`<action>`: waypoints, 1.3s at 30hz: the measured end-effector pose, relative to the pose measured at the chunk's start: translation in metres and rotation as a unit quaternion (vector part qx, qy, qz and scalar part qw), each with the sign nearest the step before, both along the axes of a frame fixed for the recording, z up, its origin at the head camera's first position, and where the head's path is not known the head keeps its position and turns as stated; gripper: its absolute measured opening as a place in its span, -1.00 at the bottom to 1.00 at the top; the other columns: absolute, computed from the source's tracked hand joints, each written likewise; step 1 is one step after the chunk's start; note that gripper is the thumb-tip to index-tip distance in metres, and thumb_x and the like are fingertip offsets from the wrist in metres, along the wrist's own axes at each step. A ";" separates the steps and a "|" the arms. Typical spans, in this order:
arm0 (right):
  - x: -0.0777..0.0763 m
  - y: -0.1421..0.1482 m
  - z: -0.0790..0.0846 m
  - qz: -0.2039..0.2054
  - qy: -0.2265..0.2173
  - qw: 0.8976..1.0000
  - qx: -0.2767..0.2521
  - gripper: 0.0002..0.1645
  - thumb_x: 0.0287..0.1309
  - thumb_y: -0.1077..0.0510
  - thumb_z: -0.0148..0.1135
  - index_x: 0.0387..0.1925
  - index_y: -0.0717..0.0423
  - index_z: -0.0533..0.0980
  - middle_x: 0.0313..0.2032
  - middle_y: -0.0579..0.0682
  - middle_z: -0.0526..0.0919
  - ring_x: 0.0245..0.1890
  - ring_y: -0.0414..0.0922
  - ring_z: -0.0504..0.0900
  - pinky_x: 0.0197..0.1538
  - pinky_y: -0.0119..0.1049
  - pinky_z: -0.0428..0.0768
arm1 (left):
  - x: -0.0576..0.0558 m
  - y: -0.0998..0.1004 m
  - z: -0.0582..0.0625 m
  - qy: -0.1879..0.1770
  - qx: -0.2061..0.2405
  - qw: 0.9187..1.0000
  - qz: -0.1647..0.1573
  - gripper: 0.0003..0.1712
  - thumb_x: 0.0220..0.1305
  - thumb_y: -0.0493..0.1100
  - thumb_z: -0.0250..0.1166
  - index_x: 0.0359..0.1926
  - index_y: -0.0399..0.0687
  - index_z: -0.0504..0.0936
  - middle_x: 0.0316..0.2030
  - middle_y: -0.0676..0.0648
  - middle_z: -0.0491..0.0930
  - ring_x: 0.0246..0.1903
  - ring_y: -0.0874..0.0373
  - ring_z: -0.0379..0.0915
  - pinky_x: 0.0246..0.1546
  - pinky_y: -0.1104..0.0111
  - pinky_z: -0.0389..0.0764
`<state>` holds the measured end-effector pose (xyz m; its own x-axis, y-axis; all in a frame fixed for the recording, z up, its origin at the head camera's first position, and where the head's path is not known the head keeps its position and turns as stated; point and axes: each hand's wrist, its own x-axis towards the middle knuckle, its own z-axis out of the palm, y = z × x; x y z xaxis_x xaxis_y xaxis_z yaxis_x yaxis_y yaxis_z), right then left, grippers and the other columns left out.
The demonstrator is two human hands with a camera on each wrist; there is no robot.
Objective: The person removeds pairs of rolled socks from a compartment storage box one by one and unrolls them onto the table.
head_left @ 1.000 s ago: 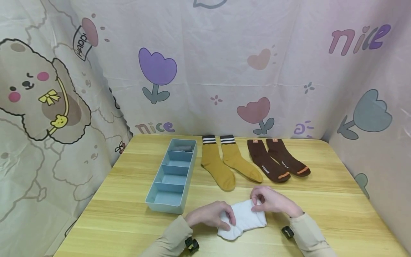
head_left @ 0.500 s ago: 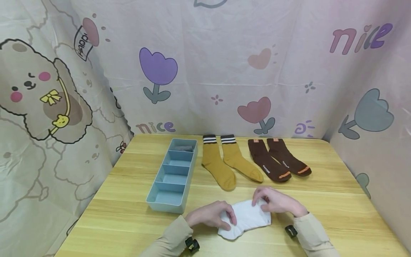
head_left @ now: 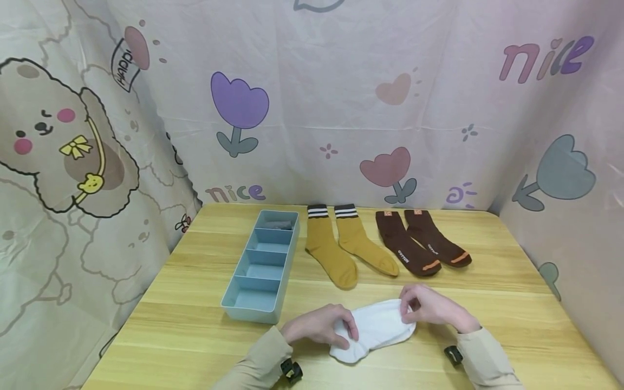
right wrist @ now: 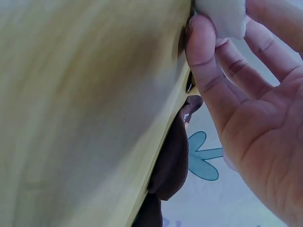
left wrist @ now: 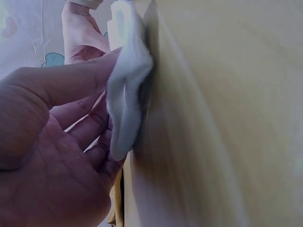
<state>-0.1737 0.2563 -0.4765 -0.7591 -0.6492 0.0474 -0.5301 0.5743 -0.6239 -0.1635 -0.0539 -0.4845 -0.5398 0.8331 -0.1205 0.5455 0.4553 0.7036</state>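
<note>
A white sock (head_left: 379,324) lies flat on the wooden table (head_left: 195,346), in front of me. My left hand (head_left: 319,326) rests on its left end, thumb and bent fingers spread apart and pressing it down. In the left wrist view the white sock (left wrist: 125,90) shows layered edges; whether it is one sock or two stacked, I cannot tell. At the other end, my right hand (head_left: 434,309) pinches the sock's edge between thumb and fingers. The right wrist view shows a corner of the white sock (right wrist: 222,16) in this pinch, slightly off the tabletop.
A blue-grey divided box (head_left: 280,292) stands on the left, with a dark grey folded item (head_left: 279,225) in its far compartment. Two mustard socks with striped cuffs (head_left: 325,249) lie behind the white sock. Two brown socks (head_left: 407,249) lie to their right. A printed curtain (head_left: 312,108) hangs behind the table.
My right hand has moved right along the white sock to its end and now pinches it there. The sock's right part looks smoother and more stretched out. My left hand stays in place.
</note>
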 end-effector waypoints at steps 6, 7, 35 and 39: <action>-0.001 0.000 0.000 -0.011 -0.013 1.000 0.005 -0.68 -0.14 0.28 0.50 -0.39 -0.01 0.50 -0.47 -0.19 0.52 -0.41 -0.40 0.40 -0.35 -0.46 0.44 | 0.000 -0.004 -0.001 0.049 0.019 0.999 0.001 -0.72 0.04 -0.31 0.51 -0.17 -0.06 0.73 -0.17 0.02 0.73 -0.09 0.42 0.46 0.12 0.53 0.40; -0.001 0.000 0.000 -0.009 -0.014 1.000 0.003 -0.65 -0.15 0.29 0.50 -0.36 0.00 0.49 -0.46 -0.18 0.52 -0.41 -0.40 0.40 -0.35 -0.46 0.44 | 0.000 -0.005 -0.002 0.059 0.022 0.998 0.003 -0.70 0.04 -0.31 0.51 -0.15 -0.07 0.72 -0.15 0.00 0.72 -0.06 0.38 0.45 0.14 0.51 0.40; 0.014 0.035 0.003 0.008 -0.111 0.994 -0.019 -0.81 -0.15 0.27 0.50 -0.52 0.14 0.57 -0.55 -0.25 0.54 -0.52 -0.48 0.38 -0.46 -0.50 0.42 | -0.005 0.021 0.001 0.082 0.024 0.981 0.174 -0.41 0.07 -0.35 0.40 0.19 -0.17 0.53 0.03 -0.13 0.66 0.06 0.10 0.55 0.16 0.32 0.54; 0.019 0.048 0.004 -0.007 -0.111 0.994 -0.021 -0.82 -0.13 0.27 0.49 -0.54 0.15 0.57 -0.56 -0.25 0.53 -0.52 -0.48 0.38 -0.47 -0.49 0.40 | -0.008 0.036 0.002 0.073 0.027 0.979 0.190 -0.39 0.07 -0.35 0.39 0.20 -0.17 0.51 -0.13 -0.11 0.70 -0.13 0.20 0.58 -0.01 0.43 0.58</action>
<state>-0.1551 0.3042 -0.4730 -0.7624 -0.6401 -0.0953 -0.3688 0.5507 -0.7488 -0.1713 -0.0178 -0.4828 -0.8197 0.5724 0.0188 0.4406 0.6092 0.6594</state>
